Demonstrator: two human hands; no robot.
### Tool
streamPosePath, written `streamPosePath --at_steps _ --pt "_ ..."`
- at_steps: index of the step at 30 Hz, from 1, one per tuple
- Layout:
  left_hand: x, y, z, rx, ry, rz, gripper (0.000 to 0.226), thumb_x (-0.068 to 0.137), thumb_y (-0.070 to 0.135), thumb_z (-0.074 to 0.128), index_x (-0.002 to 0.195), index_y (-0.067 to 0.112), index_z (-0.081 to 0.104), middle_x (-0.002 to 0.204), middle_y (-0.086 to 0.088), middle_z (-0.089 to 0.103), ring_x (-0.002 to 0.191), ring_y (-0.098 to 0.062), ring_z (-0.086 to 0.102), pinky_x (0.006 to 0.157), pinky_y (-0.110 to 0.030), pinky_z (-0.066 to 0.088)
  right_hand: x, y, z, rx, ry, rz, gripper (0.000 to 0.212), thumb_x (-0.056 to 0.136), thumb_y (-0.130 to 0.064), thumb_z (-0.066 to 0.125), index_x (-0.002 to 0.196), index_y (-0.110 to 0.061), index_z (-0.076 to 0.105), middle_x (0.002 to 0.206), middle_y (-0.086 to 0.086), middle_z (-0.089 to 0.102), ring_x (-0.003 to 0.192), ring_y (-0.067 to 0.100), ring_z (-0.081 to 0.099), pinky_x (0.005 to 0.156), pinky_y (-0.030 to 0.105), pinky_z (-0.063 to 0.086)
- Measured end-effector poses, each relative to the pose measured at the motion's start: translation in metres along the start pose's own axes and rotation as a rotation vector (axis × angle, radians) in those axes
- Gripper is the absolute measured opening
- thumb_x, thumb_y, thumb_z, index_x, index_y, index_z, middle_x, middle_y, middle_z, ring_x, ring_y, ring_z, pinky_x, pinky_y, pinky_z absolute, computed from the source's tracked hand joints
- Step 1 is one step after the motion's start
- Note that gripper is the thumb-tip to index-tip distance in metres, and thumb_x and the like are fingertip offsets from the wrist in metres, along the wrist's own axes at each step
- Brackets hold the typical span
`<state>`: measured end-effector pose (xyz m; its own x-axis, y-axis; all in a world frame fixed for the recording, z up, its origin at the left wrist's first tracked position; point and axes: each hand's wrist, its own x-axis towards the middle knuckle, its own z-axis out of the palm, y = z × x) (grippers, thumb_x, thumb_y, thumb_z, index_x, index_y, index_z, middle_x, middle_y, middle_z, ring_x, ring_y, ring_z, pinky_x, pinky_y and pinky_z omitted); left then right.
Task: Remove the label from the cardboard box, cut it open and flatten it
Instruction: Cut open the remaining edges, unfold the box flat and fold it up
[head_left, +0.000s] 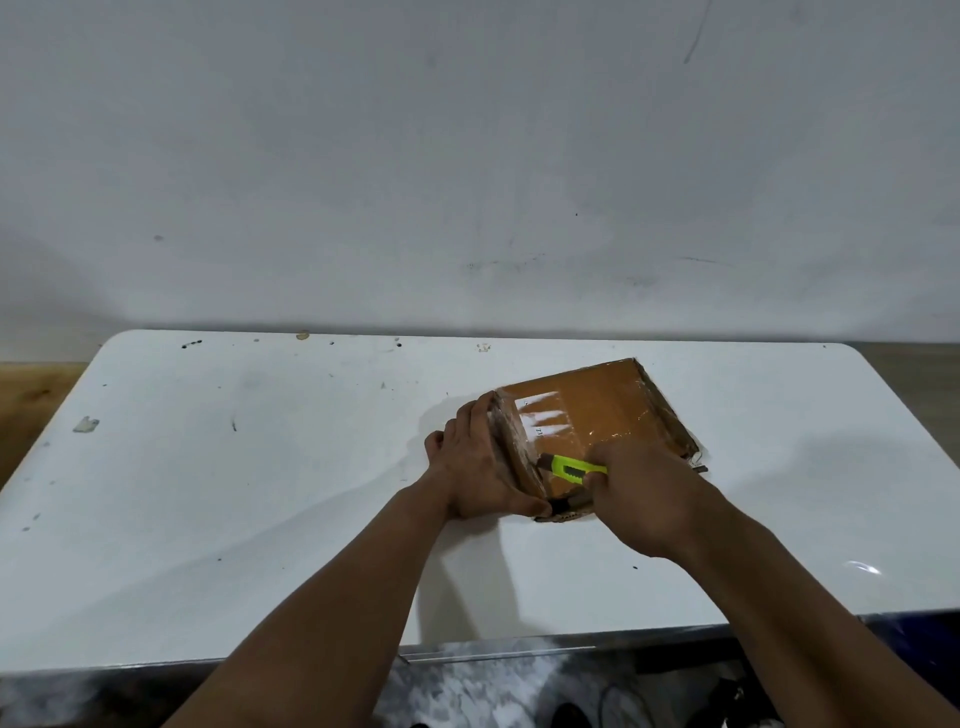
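A flat brown cardboard box (608, 410), wrapped in shiny clear tape, lies on the white table (260, 467) right of centre. My left hand (478, 462) clasps the box's left side, thumb along its near edge. My right hand (649, 493) grips a neon-green utility knife (571, 467). The knife's tip points left and rests at the box's near left edge, close to my left hand. A torn flap shows at the box's near right corner. No label can be made out on the visible top face.
The table's far edge meets a plain white wall. A small scrap (85, 424) lies at the table's far left, and dark specks dot the surface. Below the near edge (467, 644) is a marbled floor with dark shoes.
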<state>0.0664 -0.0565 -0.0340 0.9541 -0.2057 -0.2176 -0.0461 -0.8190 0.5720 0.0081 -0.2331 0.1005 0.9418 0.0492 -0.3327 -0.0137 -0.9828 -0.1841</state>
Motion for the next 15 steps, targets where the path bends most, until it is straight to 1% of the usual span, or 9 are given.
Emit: streamPosePath --at_steps 1,3,6,12,13,15 --pt "0.001 -0.001 0.0 0.002 -0.008 -0.002 0.155 0.044 0.081 0.082 0.16 0.024 -0.002 0.162 0.003 0.015 0.148 -0.023 0.022 0.119 -0.046 0.02 -0.001 0.0 0.002 0.012 0.008 0.012 0.024 0.097 -0.024 0.05 0.117 -0.02 0.063 0.104 0.005 0.066 0.086 0.022 0.064 0.06 0.025 0.043" --pt "0.002 -0.002 0.001 0.01 -0.021 0.003 0.156 0.04 0.083 0.079 0.16 0.024 -0.003 0.162 0.002 0.016 0.147 -0.023 0.022 0.119 -0.047 0.021 -0.002 0.0 0.005 0.02 0.034 0.027 0.026 0.097 -0.026 0.049 0.119 -0.021 0.062 0.105 0.005 0.065 0.086 0.022 0.063 0.067 0.027 0.049" --pt "0.004 -0.005 0.001 0.031 -0.026 0.015 0.158 0.035 0.087 0.073 0.16 0.026 -0.002 0.16 0.003 0.019 0.146 -0.023 0.025 0.119 -0.048 0.024 -0.001 0.0 0.007 -0.004 0.066 0.032 0.028 0.096 -0.025 0.048 0.12 -0.022 0.061 0.108 0.004 0.065 0.09 0.023 0.063 0.074 0.03 0.051" --pt "0.005 -0.008 0.002 0.037 -0.02 0.04 0.157 0.036 0.089 0.075 0.159 0.028 -0.001 0.158 0.004 0.022 0.144 -0.023 0.029 0.117 -0.05 0.026 0.003 -0.002 0.011 0.0 0.023 0.028 0.027 0.094 -0.022 0.049 0.117 -0.018 0.064 0.107 0.006 0.066 0.087 0.022 0.062 0.066 0.025 0.047" --pt "0.006 -0.008 0.002 0.045 -0.023 0.041 0.157 0.036 0.089 0.074 0.159 0.028 -0.001 0.158 0.004 0.021 0.144 -0.023 0.029 0.116 -0.05 0.027 0.003 -0.002 0.007 0.031 0.016 0.025 0.026 0.096 -0.023 0.049 0.116 -0.016 0.063 0.104 0.005 0.065 0.082 0.019 0.061 0.062 0.024 0.045" --pt "0.006 -0.008 0.002 0.055 -0.029 0.044 0.159 0.035 0.091 0.072 0.16 0.026 -0.002 0.16 0.003 0.02 0.144 -0.024 0.028 0.116 -0.051 0.026 0.002 -0.001 -0.003 0.112 0.019 0.007 0.023 0.097 -0.024 0.048 0.111 -0.015 0.064 0.09 0.001 0.063 0.067 0.011 0.055 0.052 0.02 0.037"
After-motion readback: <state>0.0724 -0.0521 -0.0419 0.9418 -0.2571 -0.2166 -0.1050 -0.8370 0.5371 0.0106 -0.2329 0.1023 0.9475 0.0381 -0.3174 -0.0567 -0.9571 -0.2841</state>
